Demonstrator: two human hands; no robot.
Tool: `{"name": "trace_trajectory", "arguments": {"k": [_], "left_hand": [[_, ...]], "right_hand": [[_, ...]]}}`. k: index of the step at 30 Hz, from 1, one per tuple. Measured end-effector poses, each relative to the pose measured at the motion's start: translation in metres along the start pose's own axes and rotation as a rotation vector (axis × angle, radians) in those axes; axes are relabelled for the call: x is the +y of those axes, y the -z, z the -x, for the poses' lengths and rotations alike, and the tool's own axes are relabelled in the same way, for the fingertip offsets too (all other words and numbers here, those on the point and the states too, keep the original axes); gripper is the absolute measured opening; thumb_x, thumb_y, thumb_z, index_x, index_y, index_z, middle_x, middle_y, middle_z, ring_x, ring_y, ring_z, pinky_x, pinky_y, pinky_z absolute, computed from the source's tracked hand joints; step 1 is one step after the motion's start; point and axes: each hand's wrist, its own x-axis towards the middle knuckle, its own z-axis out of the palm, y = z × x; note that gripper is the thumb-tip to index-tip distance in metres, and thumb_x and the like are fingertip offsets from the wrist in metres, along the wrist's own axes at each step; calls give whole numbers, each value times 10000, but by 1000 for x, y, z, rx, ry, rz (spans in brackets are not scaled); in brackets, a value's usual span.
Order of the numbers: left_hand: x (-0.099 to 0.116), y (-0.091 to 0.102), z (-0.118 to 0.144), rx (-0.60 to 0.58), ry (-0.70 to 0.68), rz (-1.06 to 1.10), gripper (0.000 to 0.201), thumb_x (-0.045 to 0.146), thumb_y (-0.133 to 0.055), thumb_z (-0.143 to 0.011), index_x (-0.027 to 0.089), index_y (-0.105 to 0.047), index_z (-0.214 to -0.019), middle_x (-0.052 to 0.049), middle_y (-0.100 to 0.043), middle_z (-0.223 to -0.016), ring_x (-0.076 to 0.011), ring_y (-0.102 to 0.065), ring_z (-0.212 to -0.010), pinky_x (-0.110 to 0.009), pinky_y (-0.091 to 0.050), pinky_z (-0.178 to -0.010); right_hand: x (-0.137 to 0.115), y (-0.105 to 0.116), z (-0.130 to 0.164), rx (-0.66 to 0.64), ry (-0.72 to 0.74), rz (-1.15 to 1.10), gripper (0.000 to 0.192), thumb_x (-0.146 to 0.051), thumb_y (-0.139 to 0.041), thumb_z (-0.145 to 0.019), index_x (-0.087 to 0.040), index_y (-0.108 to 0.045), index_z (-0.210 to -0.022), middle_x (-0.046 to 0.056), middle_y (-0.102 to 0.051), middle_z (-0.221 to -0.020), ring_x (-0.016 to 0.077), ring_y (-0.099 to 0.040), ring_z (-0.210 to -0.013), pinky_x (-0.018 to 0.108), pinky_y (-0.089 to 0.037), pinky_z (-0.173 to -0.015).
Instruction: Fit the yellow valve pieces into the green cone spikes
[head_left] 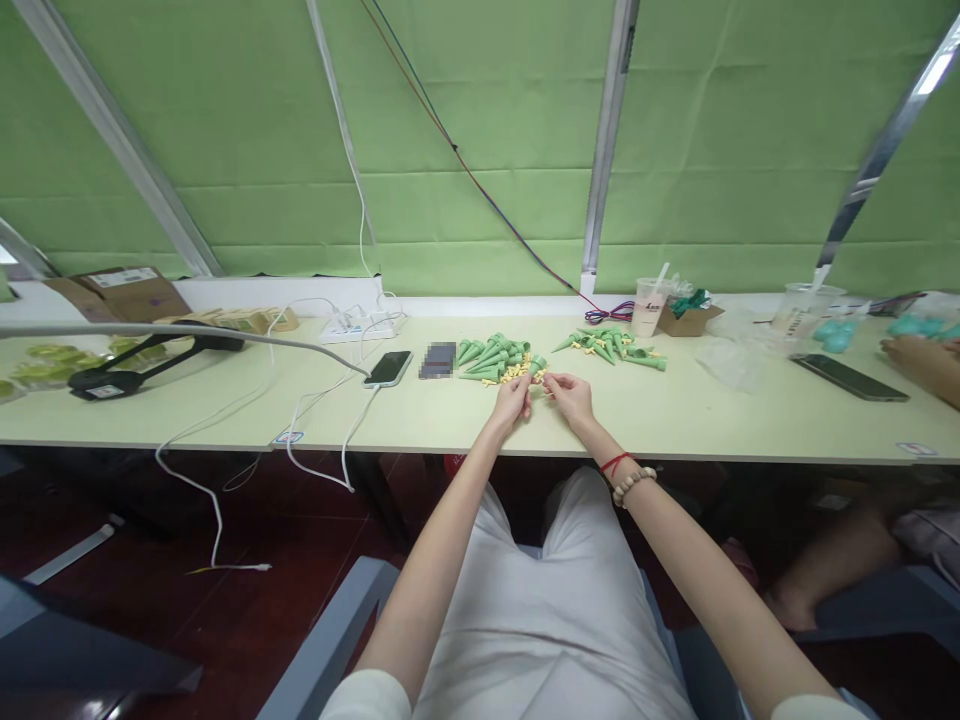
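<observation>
My left hand (514, 396) pinches a green cone-shaped plastic piece (537, 365) just above the pale table (225, 400). My right hand (570, 393) is beside it, fingertips closed on a small yellowish part (545, 378) that I can barely make out. Directly behind my hands lies a pile of green cones (491, 355) with small yellow pieces (511, 374) scattered at its near side. A second pile of green cones (611, 345) lies further right. A red string and a bead bracelet sit on my right wrist.
A phone (388, 367) on a white cable and a power strip (360, 326) lie left of the piles. A cup with straw (649, 305), small box (686, 318), plastic bags and another phone (851, 378) are right. Another person's hand (922, 362) rests at far right.
</observation>
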Motion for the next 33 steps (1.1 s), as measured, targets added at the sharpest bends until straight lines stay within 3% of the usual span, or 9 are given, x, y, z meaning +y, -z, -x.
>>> {"name": "trace_trajectory", "arguments": {"k": [12, 19, 24, 28, 33], "left_hand": [[1, 0, 1, 3, 20, -22, 427, 552, -527, -749, 128, -567, -727, 76, -394, -394, -41, -381, -270, -177, -205, -303], [1, 0, 0, 5, 27, -15, 420, 545, -523, -757, 128, -576, -763, 83, -381, -388, -44, -385, -265, -177, -205, -296], [-1, 1, 0, 4, 7, -16, 435, 565, -520, -747, 134, -569, -778, 84, -393, -395, -47, -385, -267, -176, -215, -296], [-2, 1, 0, 4, -6, -27, 437, 569, -536, -733, 135, -564, -771, 81, -401, -395, -48, -388, -269, -176, -209, -296], [-3, 0, 0, 3, -13, -47, 423, 559, -531, -744, 139, -581, -764, 112, -267, -328, -42, -286, -234, -184, -173, -293]], "right_hand": [[5, -1, -1, 1, 58, 35, 447, -552, -652, -596, -124, -646, -726, 97, -683, -706, 176, -618, -605, 317, -509, -603], [0, 0, 0, 22, 133, 71, 396, -512, -680, -585, -143, -624, -718, 97, -678, -766, 199, -630, -720, 338, -504, -710], [3, -2, -1, 13, 99, 18, 435, -533, -623, -645, -127, -630, -803, 109, -686, -773, 188, -640, -663, 336, -523, -653], [6, -1, -2, 5, 84, -7, 436, -550, -622, -632, -127, -632, -739, 98, -684, -717, 188, -642, -639, 341, -528, -657], [3, 2, -1, 16, 122, 9, 375, -487, -656, -627, -131, -642, -747, 94, -685, -733, 198, -639, -696, 363, -514, -728]]}}
